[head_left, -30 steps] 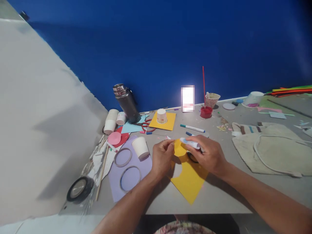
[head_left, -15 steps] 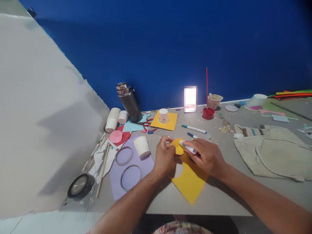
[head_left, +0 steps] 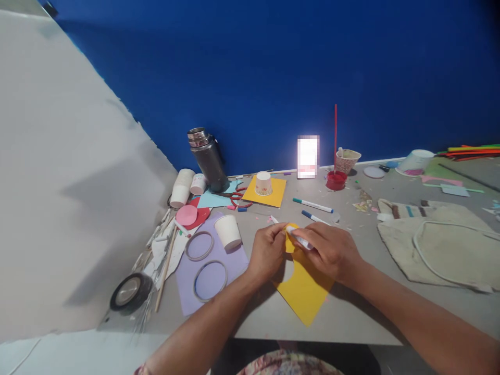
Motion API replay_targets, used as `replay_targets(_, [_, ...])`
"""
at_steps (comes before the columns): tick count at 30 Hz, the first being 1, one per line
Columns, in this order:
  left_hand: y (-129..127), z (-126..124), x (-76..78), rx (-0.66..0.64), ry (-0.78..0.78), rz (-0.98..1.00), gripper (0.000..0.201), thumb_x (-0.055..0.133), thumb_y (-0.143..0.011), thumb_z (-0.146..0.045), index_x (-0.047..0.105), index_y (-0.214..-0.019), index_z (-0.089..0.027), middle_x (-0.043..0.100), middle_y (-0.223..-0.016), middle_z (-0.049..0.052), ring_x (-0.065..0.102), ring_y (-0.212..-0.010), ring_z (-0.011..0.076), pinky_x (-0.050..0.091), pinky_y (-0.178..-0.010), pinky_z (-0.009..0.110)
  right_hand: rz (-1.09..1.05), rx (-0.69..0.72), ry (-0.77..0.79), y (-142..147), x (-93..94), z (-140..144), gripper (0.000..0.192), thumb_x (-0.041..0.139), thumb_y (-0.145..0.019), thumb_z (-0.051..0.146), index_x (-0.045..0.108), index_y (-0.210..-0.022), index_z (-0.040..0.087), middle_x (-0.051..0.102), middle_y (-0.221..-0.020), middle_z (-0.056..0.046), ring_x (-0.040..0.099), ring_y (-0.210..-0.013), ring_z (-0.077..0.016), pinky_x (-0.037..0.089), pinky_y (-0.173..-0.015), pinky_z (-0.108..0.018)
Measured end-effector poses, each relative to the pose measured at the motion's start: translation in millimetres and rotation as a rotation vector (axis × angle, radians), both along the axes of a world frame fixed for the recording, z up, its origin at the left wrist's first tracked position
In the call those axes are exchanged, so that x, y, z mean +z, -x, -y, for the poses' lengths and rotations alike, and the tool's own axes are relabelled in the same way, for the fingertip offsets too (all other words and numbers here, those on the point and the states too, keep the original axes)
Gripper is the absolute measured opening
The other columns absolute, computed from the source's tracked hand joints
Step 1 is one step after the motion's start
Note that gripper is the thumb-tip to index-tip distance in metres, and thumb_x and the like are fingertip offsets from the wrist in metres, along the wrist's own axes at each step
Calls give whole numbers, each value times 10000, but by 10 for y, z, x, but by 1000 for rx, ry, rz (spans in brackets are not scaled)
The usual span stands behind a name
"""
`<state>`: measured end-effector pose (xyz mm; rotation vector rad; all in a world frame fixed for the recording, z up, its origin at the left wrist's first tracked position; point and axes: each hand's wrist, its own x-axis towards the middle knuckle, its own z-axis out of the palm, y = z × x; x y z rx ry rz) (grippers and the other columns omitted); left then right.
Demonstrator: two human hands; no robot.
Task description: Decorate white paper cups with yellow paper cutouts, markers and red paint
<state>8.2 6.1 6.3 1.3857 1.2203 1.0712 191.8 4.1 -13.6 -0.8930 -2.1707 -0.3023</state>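
Pinched between the left hand's (head_left: 267,250) fingertips is a small yellow paper disc (head_left: 289,240), while the right hand (head_left: 330,251) closes around a slim white glue stick (head_left: 299,238), tip on the disc. Both hover over a yellow card sheet (head_left: 304,291) with a round cut-out, lying on the grey table (head_left: 351,312).
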Motion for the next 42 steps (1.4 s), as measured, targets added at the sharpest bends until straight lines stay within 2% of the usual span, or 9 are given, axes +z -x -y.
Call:
replay_targets(7, [-51, 67, -17, 69, -75, -65, 342, 538, -880, -223, 817, -1071, -172, 798, -959, 72, 694, -857, 211, 541, -802, 299, 21, -114, -58, 11, 28, 45, 140, 573, -1005, 182, 695, -1074, 186, 719, -802, -57, 614, -688, -194, 378, -624, -344])
replay_targets(12, [-3, 15, 4, 118, 141, 41, 522, 633, -770, -195, 729, -1280, -134, 685, -686, 6, 598, -615, 153, 486, -624, 258, 38, -25, -28, -10, 8, 15, 207, 537, -1025, 156, 709, -1138, 182, 734, -890, -73, 627, -761, -198, 404, -643, -331])
replay_targets(15, [36, -37, 39, 94, 213, 133, 507, 614, -685, -150, 753, -1172, -125, 678, -699, 5, 570, -596, 131, 447, -586, 231, 73, 23, 6, -9, -4, 8, 205, 541, -1037, 185, 724, -1127, 206, 721, -911, -67, 619, -791, -199, 406, -648, -315])
replay_targets(21, [71, -69, 52, 5, 117, 42, 241, 525, -664, -152, 755, -735, -143, 616, -651, 3, 477, -585, 108, 344, -539, 216, 60, 57, 18, 3, 8, 16, 214, 533, -1035, 173, 724, -1124, 212, 719, -902, -60, 630, -803, -196, 433, -662, -308])
replay_targets(25, [31, -20, 20, -16, 108, 56, 294, 513, -779, -193, 790, -873, -155, 662, -716, 13, 556, -625, 132, 412, -574, 222, 21, 14, -19, -3, 15, 20, 228, 523, -1022, 137, 702, -1155, 181, 738, -912, -77, 645, -795, -199, 446, -666, -320])
replay_targets(29, [-9, 44, 9, -26, 2, 23, 328, 517, -887, -229, 806, -1023, -156, 729, -849, 31, 615, -739, 153, 463, -659, 230, -2, -36, -42, 0, 2, 34, 232, 528, -1014, 130, 683, -1178, 184, 751, -914, -70, 661, -792, -200, 437, -667, -324])
replay_targets(35, [-30, 82, -2, -4, -88, -67, 360, 492, -905, -213, 809, -1069, -167, 755, -885, 26, 620, -783, 162, 472, -701, 240, -42, -100, -42, 9, -7, 47, 181, 564, -1010, 152, 698, -1129, 180, 743, -875, -70, 660, -770, -199, 426, -670, -323])
replay_targets(39, [-4, 26, 24, 18, 38, 33, 385, 555, -795, -172, 799, -1093, -153, 753, -834, 36, 637, -713, 155, 492, -661, 237, -25, -48, -23, -2, 2, 30, 232, 538, -1005, 118, 711, -1142, 189, 741, -905, -70, 657, -782, -193, 439, -680, -313])
replay_targets(42, [48, -42, 45, 7, 157, 119, 365, 580, -729, -167, 802, -1018, -141, 740, -812, 47, 644, -648, 150, 490, -600, 237, 27, 0, -4, 2, 9, 21, 211, 532, -1027, 160, 723, -1099, 210, 735, -901, -58, 646, -784, -187, 433, -654, -305])
